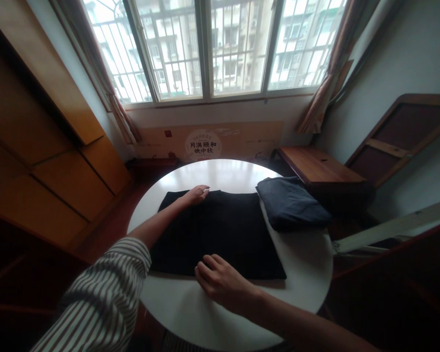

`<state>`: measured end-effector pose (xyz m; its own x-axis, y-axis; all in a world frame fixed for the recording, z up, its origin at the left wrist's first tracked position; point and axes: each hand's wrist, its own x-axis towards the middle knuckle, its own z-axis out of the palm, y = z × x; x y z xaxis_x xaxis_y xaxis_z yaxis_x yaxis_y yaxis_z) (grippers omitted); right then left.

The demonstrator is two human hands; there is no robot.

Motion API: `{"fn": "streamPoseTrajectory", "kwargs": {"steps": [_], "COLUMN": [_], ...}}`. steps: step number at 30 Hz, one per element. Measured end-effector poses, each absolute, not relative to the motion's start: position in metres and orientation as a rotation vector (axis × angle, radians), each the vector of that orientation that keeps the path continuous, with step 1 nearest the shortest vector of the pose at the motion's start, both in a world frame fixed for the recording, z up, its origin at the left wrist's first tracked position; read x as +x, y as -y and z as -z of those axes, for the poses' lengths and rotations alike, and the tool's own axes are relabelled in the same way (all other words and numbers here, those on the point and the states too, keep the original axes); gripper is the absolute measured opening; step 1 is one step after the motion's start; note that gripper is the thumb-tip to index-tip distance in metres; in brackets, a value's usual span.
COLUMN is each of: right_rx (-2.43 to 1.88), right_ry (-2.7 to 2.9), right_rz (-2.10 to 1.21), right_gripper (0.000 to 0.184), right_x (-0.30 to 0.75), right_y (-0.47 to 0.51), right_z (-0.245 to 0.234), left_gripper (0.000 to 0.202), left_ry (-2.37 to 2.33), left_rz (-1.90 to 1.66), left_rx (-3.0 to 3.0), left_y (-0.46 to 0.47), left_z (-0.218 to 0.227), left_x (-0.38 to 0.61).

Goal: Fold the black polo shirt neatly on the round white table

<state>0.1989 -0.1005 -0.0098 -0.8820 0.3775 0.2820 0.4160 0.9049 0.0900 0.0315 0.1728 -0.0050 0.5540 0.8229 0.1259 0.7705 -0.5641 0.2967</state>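
A black folded piece of clothing [234, 230] lies spread flat on a round white table [304, 274]. At its far edge, left of the middle, is my left hand [197, 194], its fingers bent together over the cloth. My right hand [220, 278] is at the near edge with curled fingers closed on the cloth's border; the fingertips are partly hidden. The kind of garment cannot be made out for certain. Just beyond its right side lies a folded dark blue-grey garment [291, 203], partly over the table's right edge.
Orange-brown wooden cabinets [58, 190] stand at the left. Behind the table are a barred window [205, 49] and a printed banner [242, 139]. A low wooden table [319, 166] and a leaning wooden frame [399, 132] are at the right.
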Motion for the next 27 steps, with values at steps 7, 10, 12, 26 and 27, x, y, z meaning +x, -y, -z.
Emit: {"fn": "streamPoseTrajectory", "kwargs": {"steps": [7,10,12,26,27], "right_rx": [-1.032,-1.072,-1.039,-0.902,-0.873], "right_ry": [2.772,2.783,2.787,2.916,2.908], "right_rz": [0.165,0.109,0.115,-0.285,-0.420], "right_gripper": [0.041,0.050,0.053,0.043,0.036], "right_x": [0.172,0.167,0.165,0.189,0.198], "right_y": [0.087,0.084,0.083,0.070,0.063], "right_z": [0.027,0.030,0.032,-0.001,-0.010], "left_gripper": [0.057,0.063,0.064,0.039,0.034], "left_ry": [-1.365,-1.379,-1.396,-1.539,-1.497], "left_rz": [-0.169,-0.133,-0.126,-0.363,-0.410], "left_rx": [2.568,2.580,2.584,2.729,2.765], "left_y": [-0.205,-0.205,-0.204,-0.153,-0.136], "left_z": [0.010,0.010,0.009,-0.005,-0.007], "left_x": [0.075,0.076,0.074,0.064,0.057]}}
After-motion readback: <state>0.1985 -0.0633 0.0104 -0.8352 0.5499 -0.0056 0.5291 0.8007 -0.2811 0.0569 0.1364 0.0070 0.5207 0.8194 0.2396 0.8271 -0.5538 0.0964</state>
